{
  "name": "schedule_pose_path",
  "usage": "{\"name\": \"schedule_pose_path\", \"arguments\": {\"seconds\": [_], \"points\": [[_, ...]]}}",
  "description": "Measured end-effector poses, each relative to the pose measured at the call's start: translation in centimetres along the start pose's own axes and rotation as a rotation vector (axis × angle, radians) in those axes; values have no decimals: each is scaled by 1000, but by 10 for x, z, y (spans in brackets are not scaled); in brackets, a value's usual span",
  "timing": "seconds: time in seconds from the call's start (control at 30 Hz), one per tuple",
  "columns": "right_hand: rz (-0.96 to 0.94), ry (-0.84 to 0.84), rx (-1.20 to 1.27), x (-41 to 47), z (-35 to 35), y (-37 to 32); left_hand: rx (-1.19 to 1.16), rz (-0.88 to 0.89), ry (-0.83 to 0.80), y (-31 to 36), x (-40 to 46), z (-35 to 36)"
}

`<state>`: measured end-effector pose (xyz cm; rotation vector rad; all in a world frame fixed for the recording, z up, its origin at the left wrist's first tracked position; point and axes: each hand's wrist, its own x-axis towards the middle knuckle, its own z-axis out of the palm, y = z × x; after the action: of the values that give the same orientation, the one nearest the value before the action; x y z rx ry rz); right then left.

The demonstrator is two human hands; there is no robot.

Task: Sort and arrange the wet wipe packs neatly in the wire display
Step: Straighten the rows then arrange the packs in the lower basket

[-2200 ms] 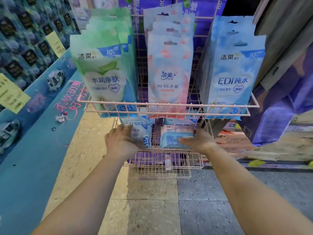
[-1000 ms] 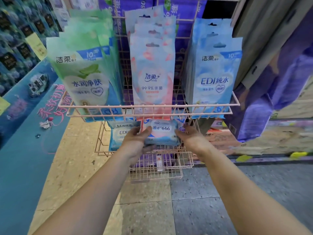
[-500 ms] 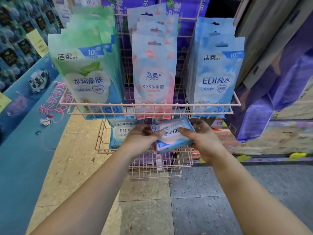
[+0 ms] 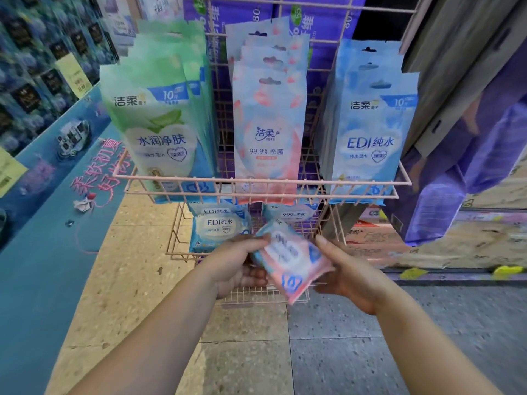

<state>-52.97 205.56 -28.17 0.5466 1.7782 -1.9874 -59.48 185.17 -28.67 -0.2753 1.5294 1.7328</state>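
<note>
I hold one small pink-and-blue wet wipe pack (image 4: pixel 291 259) between both hands, in front of the lower wire basket (image 4: pixel 182 253) and clear of it. My left hand (image 4: pixel 238 265) has its grip closed on the pack's left end, thumb on top and fingers curled beneath. My right hand (image 4: pixel 346 270) has its grip closed on the right edge, thumb lying along the upper side and fingers under it. The pack is tilted, its far end higher and its near corner dipping toward the floor (image 4: pixel 328 352); its print is blurred and I cannot read it. Just beyond my left grip, two blue EDI packs (image 4: pixel 219 226) lie stacked flat in the basket's left half. Just beyond the held pack, a pack marked 999 (image 4: pixel 291 213) lies in the right half; most of it is hidden by the upper wire rail (image 4: pixel 262 181). Above both grips, three rows of hanging pouches stand inside that rail: green pouches (image 4: pixel 155 124) up and to the left of my left grip, pink pouches (image 4: pixel 269 124) straight above the held pack, blue EDI pouches (image 4: pixel 370 124) up and to the right of my right grip. Each row is several pouches deep, faces forward. A teal display panel (image 4: pixel 34 252) runs well to the left of my left forearm. Purple bulk packages (image 4: pixel 470 166) stand well to the right of my right grip.
</note>
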Motion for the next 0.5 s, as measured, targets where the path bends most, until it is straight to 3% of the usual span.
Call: {"name": "schedule_pose_path", "arguments": {"seconds": [0.1,0.17,0.23,0.27,0.33,0.4,0.5], "points": [[-28,21,-32,-2,0,-9,-87,-8,111,4,5,16],[-85,142,-14,5,3,-22,53,-24,190,9,10,26],[-121,315,-102,17,4,-33,389,18,304,15,14,30],[-132,390,-290,24,2,-38,689,62,372,17,19,28],[-105,382,-709,34,5,-41,1288,126,501,20,27,24],[-70,300,-900,39,15,-39,1502,131,517,20,34,19],[-90,338,-882,40,21,-35,1564,220,530,8,43,8]]}}
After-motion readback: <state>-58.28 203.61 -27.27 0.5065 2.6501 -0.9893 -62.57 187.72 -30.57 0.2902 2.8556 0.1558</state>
